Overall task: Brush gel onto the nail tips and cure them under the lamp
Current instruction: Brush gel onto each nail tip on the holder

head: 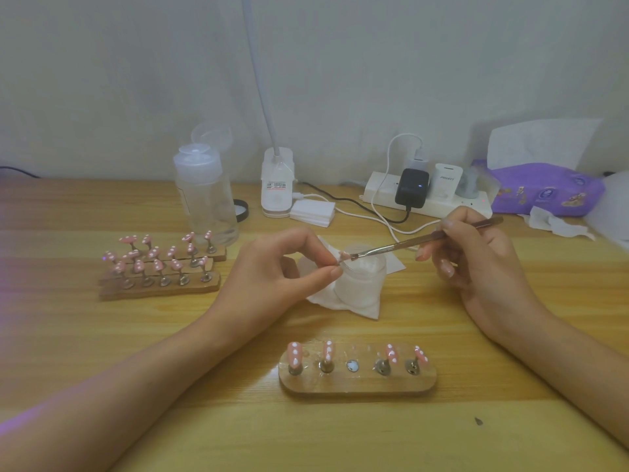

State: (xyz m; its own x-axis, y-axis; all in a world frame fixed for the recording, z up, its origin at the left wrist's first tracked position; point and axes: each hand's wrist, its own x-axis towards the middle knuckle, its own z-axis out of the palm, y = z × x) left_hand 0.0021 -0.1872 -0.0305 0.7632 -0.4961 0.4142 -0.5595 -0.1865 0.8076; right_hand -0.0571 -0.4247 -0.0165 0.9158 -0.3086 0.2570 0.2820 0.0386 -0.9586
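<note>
Head view: brush point(401, 246) gripped by right hand point(483, 267), handle up-right, bristles down-left at nail tip point(343, 256) pinched by left hand point(272, 267).

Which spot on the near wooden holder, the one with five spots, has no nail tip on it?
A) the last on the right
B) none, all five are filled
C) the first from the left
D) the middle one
D: on the near wooden holder the middle spot shows only a bare metal disc, while the other four carry pink tips; the left hand pinches a nail tip above the jar.
</note>
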